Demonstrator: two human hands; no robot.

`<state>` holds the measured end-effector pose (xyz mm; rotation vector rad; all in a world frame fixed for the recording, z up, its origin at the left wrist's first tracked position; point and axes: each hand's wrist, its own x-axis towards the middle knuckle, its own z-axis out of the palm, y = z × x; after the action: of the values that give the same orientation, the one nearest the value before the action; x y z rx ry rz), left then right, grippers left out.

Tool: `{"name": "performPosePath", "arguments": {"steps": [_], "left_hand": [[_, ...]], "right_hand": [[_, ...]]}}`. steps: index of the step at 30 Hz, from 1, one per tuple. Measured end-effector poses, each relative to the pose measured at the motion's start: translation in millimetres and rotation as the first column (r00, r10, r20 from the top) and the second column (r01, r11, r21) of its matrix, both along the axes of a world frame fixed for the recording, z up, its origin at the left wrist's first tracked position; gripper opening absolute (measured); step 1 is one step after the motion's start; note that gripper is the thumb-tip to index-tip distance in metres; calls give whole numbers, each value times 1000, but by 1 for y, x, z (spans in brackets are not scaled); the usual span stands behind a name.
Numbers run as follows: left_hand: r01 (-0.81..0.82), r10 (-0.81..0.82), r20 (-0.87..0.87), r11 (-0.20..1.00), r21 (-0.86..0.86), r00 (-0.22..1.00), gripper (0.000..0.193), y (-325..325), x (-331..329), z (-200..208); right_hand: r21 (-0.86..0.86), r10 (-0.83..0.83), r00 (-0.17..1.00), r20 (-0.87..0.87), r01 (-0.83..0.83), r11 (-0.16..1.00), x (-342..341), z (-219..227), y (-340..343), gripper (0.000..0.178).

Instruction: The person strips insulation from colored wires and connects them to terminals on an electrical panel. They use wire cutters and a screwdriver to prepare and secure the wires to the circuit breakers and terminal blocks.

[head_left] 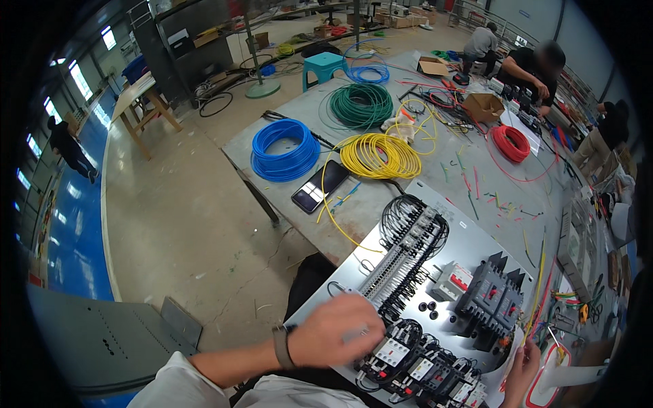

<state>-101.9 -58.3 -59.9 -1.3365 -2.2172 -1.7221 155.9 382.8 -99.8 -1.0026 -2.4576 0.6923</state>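
A silver mounting plate (408,292) lies tilted before me, carrying wired electrical parts. My left hand (340,330) is closed, fingers curled, over the plate's near left edge beside the contactors (425,367); whatever it holds is hidden. A terminal strip (384,272) with black looped wires runs away from that hand. Farther right sit a small white breaker (451,280) and a large black circuit breaker (491,292). At the lower right, my right hand (522,372) is closed with fingertips pinched beside a white sheet and thin wires; its grip is not plain to see.
On the grey table (435,204) lie blue (286,149), green (360,105), yellow (381,155) and red (510,143) wire coils. A phone (321,186) rests near the table's edge, and wire scraps are scattered about. A person (537,71) works across the table.
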Motion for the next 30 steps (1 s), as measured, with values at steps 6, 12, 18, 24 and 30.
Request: {"name": "performPosePath", "arguments": {"steps": [6, 12, 18, 24, 30], "left_hand": [[-330, 374, 65, 878, -346, 925, 23, -22, -89, -46], [-255, 191, -177, 839, -481, 965, 22, -14, -141, -83], [-425, 343, -271, 829, -363, 900, 11, 9, -177, -39], [-417, 346, -456, 907, -62, 820, 16, 66, -197, 40], [-253, 262, -554, 963, 95, 790, 24, 117, -207, 90]], "right_hand": [[127, 116, 991, -66, -107, 986, -4, 59, -88, 21], [-75, 118, 961, -248, -140, 987, -3, 73, -153, 17], [-175, 98, 935, -340, -166, 971, -11, 78, -190, 15], [-135, 204, 912, -355, -266, 955, -29, 67, -204, 14], [-22, 301, 867, -397, -337, 941, -29, 54, -202, 12]]}}
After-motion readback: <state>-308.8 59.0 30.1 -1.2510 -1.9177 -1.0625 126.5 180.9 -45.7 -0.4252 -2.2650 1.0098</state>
